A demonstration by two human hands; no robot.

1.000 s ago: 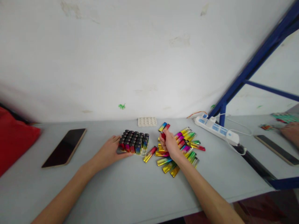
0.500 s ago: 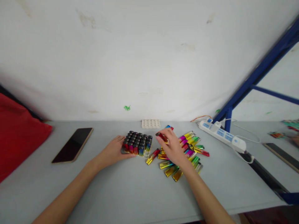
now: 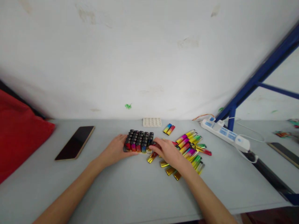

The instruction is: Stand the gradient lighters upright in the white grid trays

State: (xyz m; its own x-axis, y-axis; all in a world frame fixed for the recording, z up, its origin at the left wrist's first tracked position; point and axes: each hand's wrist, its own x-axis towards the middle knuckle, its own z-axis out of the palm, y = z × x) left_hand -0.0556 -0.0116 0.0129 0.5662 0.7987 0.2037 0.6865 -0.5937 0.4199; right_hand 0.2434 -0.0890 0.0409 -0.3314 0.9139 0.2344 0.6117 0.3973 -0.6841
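A block of upright lighters, shiny with rainbow colouring and black ends up, stands in rows in a pale tray. My left hand is closed around the tray's left side, thumb along the front and fingers behind. At the front right corner, my right hand pinches a black-ended lighter; its lower part is hidden by the fingers. One loose lighter lies just below that hand. A pile of loose metallic lighters spreads to the right, partly behind my right hand and wrist.
Two lighters lie behind the pile. A white holed tray rests by the wall. A phone and red cloth are left; a power strip and blue frame stand right. Another phone lies beyond.
My right hand has moved left and down with the lighter, from above the pile to the tray's front right corner. My left hand stays on the tray. The view has shifted slightly.
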